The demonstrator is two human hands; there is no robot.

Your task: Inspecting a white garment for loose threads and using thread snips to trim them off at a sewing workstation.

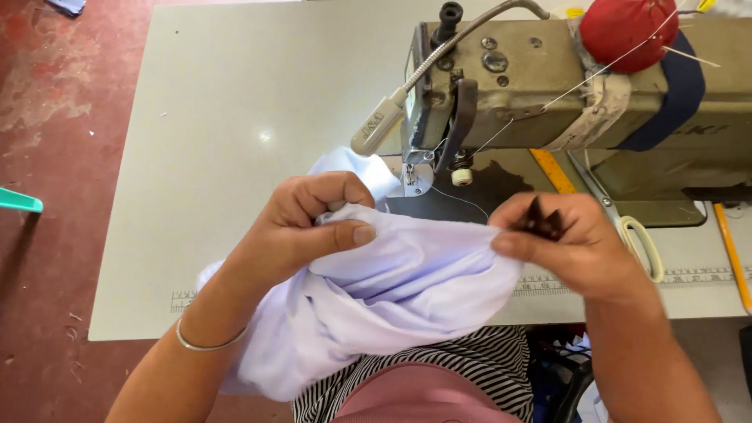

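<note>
My left hand pinches a fold of pale lilac fabric, thumb on top, fingers curled beneath. My right hand grips the same fabric's edge between thumb and fingers and also holds a small dark tool, whose kind I cannot tell. The cloth is stretched between both hands just in front of the sewing machine's needle and presser foot. More fabric bunches down over my lap and left forearm. A thin white thread runs from the needle area toward my right hand.
An old beige sewing machine stands at the back right with a red pincushion strapped on top and a small lamp. Scissors, a yellow ruler and a pencil lie on the pale table. Red floor at left.
</note>
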